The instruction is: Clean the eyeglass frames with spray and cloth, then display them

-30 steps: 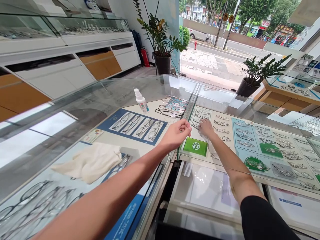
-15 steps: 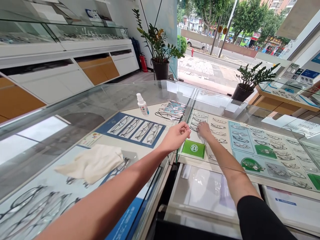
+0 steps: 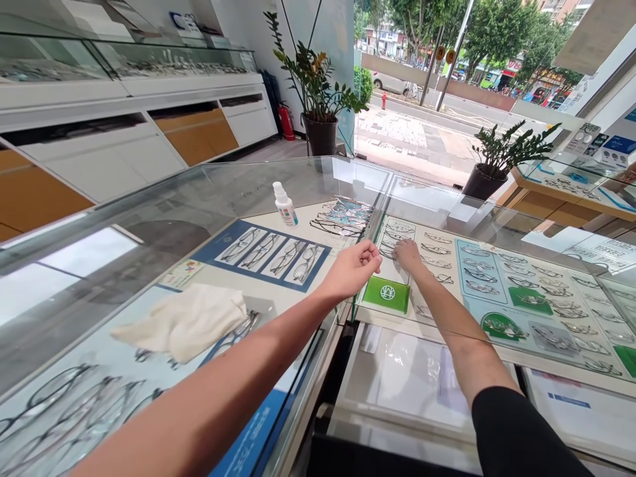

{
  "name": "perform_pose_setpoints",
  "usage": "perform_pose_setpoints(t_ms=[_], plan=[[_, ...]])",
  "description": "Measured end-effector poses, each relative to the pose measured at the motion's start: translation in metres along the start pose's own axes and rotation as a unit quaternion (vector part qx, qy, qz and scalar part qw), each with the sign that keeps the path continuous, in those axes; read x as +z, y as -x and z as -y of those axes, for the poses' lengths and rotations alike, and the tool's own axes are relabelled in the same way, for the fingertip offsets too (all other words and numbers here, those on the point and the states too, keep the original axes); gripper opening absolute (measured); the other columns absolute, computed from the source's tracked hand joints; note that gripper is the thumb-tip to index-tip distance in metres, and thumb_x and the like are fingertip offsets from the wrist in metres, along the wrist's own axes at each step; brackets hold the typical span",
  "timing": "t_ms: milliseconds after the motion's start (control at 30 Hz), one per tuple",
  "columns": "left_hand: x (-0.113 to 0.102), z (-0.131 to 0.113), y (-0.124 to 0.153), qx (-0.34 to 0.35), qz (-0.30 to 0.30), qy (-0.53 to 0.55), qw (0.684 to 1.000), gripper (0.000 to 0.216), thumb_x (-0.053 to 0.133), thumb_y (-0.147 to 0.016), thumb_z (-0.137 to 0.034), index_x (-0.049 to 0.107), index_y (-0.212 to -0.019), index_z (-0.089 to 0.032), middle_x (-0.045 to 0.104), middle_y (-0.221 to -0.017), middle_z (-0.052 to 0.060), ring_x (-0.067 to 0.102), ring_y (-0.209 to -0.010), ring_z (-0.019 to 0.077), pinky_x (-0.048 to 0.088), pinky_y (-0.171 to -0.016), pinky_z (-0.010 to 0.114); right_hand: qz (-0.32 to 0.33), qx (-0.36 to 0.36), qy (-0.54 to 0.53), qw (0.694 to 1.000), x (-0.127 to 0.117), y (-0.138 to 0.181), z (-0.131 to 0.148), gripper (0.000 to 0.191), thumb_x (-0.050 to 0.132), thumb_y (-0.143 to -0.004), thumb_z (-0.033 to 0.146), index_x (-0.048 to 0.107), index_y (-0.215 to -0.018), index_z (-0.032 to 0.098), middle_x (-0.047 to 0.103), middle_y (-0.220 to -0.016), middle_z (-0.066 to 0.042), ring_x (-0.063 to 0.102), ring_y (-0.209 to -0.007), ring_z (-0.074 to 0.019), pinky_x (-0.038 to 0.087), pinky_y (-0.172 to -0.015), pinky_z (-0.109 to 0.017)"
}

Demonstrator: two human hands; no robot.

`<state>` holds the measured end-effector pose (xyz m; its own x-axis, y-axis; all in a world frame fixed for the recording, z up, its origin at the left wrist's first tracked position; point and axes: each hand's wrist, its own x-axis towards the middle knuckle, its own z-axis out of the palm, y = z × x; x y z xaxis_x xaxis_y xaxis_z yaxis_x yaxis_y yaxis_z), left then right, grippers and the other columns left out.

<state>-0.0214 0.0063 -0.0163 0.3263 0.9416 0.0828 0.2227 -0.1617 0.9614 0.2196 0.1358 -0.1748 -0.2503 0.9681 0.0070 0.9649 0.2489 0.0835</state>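
Note:
My left hand [image 3: 354, 268] rests on top of the glass counter [image 3: 209, 199] near its right edge, fingers curled in with nothing seen in them. My right hand [image 3: 408, 255] reaches inside the neighbouring display case under its glass top, fingers bent down onto the rows of eyeglasses [image 3: 397, 240] on the white tray. Whether it grips a pair is hidden. A green sign block [image 3: 387, 293] sits just in front of both hands.
A white cloth [image 3: 183, 321] and a small spray bottle [image 3: 285, 205] lie on the left counter. More glasses fill the trays [image 3: 517, 291] to the right. Potted plants [image 3: 320, 93] stand behind. An open drawer with plastic bags [image 3: 412, 371] is below.
Both hands stay almost where they were; the view has shifted slightly. My right hand has edged a little further over the glasses rows.

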Motion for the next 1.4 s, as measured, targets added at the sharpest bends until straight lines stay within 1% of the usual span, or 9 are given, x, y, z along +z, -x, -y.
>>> perform_pose_setpoints(t_ms=[200,467,667,833,967,1400], plan=[[0.001,0.001,0.001,0.0,-0.002,-0.01,1.0,0.013,0.06,-0.083,-0.033,0.056,-0.08,-0.021,0.066,-0.069,-0.001,0.056,-0.067,0.0148,0.041,-0.063,0.025,-0.015,-0.005,0.009,1.0,0.005,-0.004,-0.005,0.035,0.065,-0.099,0.038,0.065,-0.128,0.019,0.065,-0.135,-0.011,0.066,-0.118,-0.025,0.057,-0.101,-0.049],[0.0,0.001,0.003,-0.014,-0.007,-0.014,1.0,0.014,0.06,-0.084,-0.034,0.056,-0.08,-0.021,0.067,-0.068,-0.002,0.053,-0.062,0.0136,0.039,-0.061,0.025,-0.029,-0.019,0.017,0.999,0.014,-0.017,-0.013,0.036,0.066,-0.099,0.038,0.065,-0.129,0.018,0.066,-0.133,-0.011,0.066,-0.117,-0.0248,0.058,-0.099,-0.048],[-0.001,0.002,0.003,-0.016,-0.007,0.003,1.0,0.015,0.062,-0.084,-0.035,0.056,-0.081,-0.021,0.067,-0.068,-0.002,0.054,-0.062,0.0136,0.041,-0.063,0.026,-0.032,-0.024,0.018,0.999,0.019,-0.026,-0.019,0.037,0.066,-0.099,0.038,0.064,-0.129,0.018,0.065,-0.134,-0.011,0.066,-0.116,-0.0249,0.058,-0.099,-0.048],[0.0,0.003,0.003,-0.013,-0.006,0.002,1.0,0.015,0.062,-0.084,-0.035,0.056,-0.081,-0.021,0.066,-0.066,-0.003,0.054,-0.061,0.0132,0.041,-0.062,0.026,-0.032,-0.026,0.021,0.999,0.019,-0.032,-0.023,0.041,0.067,-0.098,0.039,0.063,-0.131,0.016,0.065,-0.133,-0.012,0.067,-0.115,-0.025,0.059,-0.097,-0.047],[-0.001,0.004,0.003,-0.01,-0.007,0.003,1.0,0.015,0.062,-0.084,-0.034,0.056,-0.081,-0.021,0.067,-0.066,-0.003,0.056,-0.062,0.0135,0.042,-0.063,0.026,-0.031,-0.025,0.021,0.999,0.019,-0.033,-0.023,0.039,0.066,-0.098,0.039,0.063,-0.131,0.017,0.065,-0.134,-0.012,0.067,-0.115,-0.0247,0.059,-0.097,-0.047],[-0.001,-0.002,0.004,-0.019,-0.012,-0.003,1.0,0.013,0.06,-0.084,-0.033,0.056,-0.081,-0.021,0.066,-0.067,-0.002,0.053,-0.062,0.0136,0.041,-0.062,0.026,-0.011,-0.016,0.023,1.0,0.012,-0.028,-0.015,0.038,0.066,-0.099,0.038,0.063,-0.13,0.017,0.065,-0.133,-0.012,0.067,-0.115,-0.0245,0.059,-0.097,-0.047]])
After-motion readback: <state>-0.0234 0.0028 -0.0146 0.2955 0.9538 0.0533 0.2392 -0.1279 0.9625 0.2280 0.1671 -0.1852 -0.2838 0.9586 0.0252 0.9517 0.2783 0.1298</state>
